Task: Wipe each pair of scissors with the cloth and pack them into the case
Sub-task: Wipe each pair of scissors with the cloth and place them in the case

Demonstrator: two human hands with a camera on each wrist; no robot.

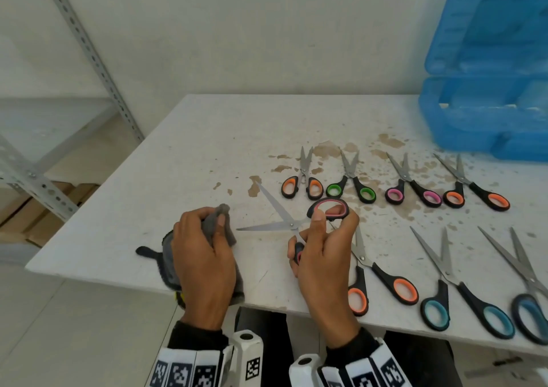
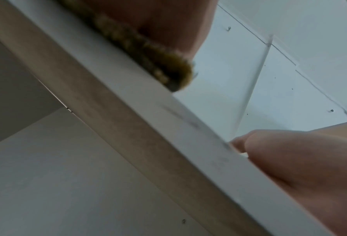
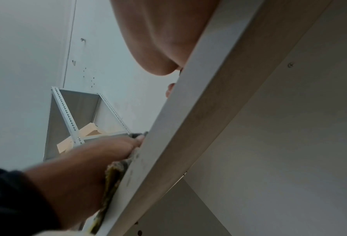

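My right hand (image 1: 323, 238) grips the handles of pink-and-black scissors (image 1: 284, 220), fingers through the loops. The blades are spread wide, pointing left over the table. My left hand (image 1: 204, 253) holds a grey cloth (image 1: 219, 223) bunched between thumb and fingers, just left of the blade tips. Part of the cloth hangs over the table's front edge (image 2: 168, 75). The open blue case (image 1: 486, 90) stands at the back right. Both wrist views look up from under the table edge, showing only the heel of each hand.
Two rows of open scissors lie on the stained white table (image 1: 207, 149): several small ones (image 1: 353, 182) behind, three larger ones (image 1: 444, 274) near the front right. A metal shelf rack (image 1: 38, 155) stands to the left.
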